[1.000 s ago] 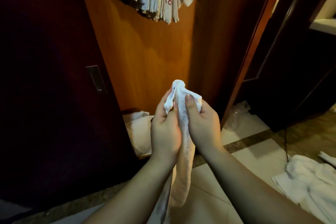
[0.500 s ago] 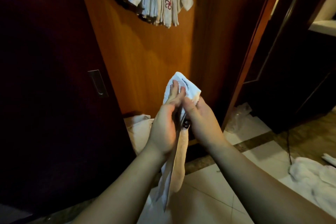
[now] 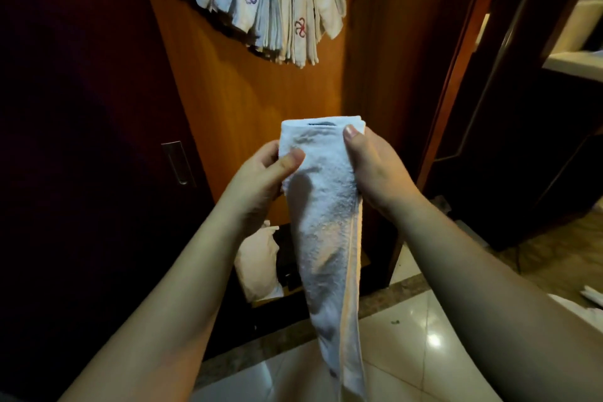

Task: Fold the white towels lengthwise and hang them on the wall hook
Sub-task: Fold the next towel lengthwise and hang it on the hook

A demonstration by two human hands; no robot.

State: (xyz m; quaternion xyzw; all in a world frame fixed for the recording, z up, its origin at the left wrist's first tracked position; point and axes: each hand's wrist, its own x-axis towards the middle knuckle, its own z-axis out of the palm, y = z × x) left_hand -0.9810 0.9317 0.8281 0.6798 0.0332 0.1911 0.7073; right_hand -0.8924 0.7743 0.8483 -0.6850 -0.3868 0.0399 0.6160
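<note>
The towel (image 3: 326, 215), white and folded into a long narrow strip, hangs down in front of the person, held up by its top end between both hands. The left hand (image 3: 261, 173) pinches its left edge, thumb on the near face and fingers curled behind. The right hand (image 3: 375, 170) grips the right edge the same way, thumb near the top corner. The lower end dangles freely over the tiled floor (image 3: 424, 336), touching nothing.

Above, a bunch of hung towels (image 3: 277, 0) fans out against the wooden panel (image 3: 254, 91), some with small embroidered flowers; the hook itself is hidden behind them. To the left stands a dark door (image 3: 81, 140) with a recessed metal handle (image 3: 177, 162). Low down behind the held strip, a pale bag or pillow (image 3: 257, 268), hard to tell which in the dim light, leans at the foot of the panel beside something dark. At the right edge some white cloth (image 3: 587, 307) lies on the floor, well apart from the hands. A dark doorframe (image 3: 456, 75) rises on the right
</note>
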